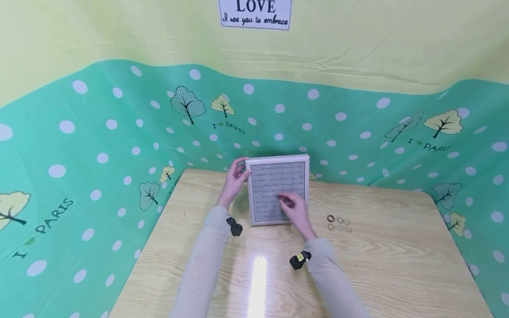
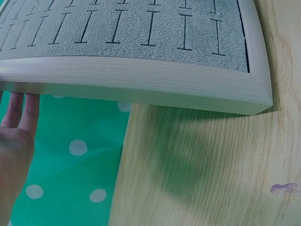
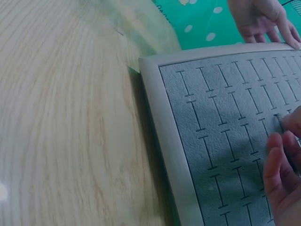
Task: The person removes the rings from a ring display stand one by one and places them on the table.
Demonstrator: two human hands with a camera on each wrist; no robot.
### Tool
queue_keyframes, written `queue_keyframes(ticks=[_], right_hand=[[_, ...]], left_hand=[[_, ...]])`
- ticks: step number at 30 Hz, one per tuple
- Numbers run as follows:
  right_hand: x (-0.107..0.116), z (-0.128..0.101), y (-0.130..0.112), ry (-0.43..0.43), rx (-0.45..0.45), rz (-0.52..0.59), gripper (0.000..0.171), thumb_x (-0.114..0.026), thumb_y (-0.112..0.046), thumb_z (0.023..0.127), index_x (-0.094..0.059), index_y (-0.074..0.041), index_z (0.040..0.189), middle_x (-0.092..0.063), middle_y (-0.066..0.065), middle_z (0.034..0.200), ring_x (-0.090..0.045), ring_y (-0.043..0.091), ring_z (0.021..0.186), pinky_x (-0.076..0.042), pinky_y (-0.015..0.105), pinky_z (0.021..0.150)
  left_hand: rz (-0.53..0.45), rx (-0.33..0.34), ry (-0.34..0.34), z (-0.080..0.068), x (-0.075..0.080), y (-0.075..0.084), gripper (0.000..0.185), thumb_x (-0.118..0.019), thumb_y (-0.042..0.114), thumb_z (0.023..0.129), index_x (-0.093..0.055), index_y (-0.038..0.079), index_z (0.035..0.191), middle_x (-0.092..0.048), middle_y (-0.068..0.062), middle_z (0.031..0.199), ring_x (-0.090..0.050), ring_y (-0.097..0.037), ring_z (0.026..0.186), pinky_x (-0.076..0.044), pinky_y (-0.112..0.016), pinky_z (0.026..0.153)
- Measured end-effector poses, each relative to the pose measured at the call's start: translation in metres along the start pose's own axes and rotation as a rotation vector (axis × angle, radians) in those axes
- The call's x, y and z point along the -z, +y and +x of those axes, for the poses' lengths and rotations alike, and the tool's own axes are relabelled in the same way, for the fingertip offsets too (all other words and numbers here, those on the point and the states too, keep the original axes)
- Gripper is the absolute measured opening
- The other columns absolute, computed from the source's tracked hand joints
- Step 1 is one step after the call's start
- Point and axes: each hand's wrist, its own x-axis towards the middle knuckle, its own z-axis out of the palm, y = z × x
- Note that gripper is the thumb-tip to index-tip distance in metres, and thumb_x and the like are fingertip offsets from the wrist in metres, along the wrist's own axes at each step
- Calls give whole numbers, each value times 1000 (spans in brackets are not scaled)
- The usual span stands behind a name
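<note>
A jewellery ring display tray [image 1: 275, 190] with a pale frame and grey slotted foam leans upright at the back of the table. My left hand [image 1: 235, 179] grips its upper left edge, thumb at the front and fingers behind. At a slot near the middle of the foam, my right hand [image 1: 294, 208] pinches a small dark ring [image 3: 278, 118], mostly hidden by the fingertips. Its other fingers curl loosely close to the foam [image 3: 225, 141]. In the left wrist view, the left fingers [image 2: 29, 110] reach behind the frame [image 2: 141, 80].
On the wooden table [image 1: 389, 247], right of the tray, lie a black ring [image 1: 331, 218] and several pale or clear rings [image 1: 347, 222]. A green dotted cloth [image 1: 131, 132] hangs behind and at both sides. The tabletop carries a purple mark [image 2: 284, 188].
</note>
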Motion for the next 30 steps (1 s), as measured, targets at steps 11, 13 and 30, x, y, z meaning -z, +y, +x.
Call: queue_keyframes(ticks=[11,13,30], right_hand=[[-14,2,-1,92,-68,-12,18,-73,3,80,-73,-3,96,-52,5,79,-49,17,73,-43,20,60],[-16,2,-1,114,-60,-12,14,-73,3,80,-73,-3,93,-50,3,77,-47,16,72,-40,20,60],[-14,-1,2,75,3,9,6,-67,7,85,-68,2,89,-53,8,82,-49,18,75,-42,18,61]], left_hand=[[13,-17,8,0,1,-2,46,-58,0,93,-45,10,136,-57,-22,128,-60,-31,106,-54,-44,89],[10,-13,9,0,1,-3,46,-58,1,93,-46,12,136,-57,-21,127,-59,-32,107,-53,-45,90],[24,-4,3,-1,1,-2,46,-59,3,94,-46,12,137,-57,-21,128,-59,-34,108,-54,-43,89]])
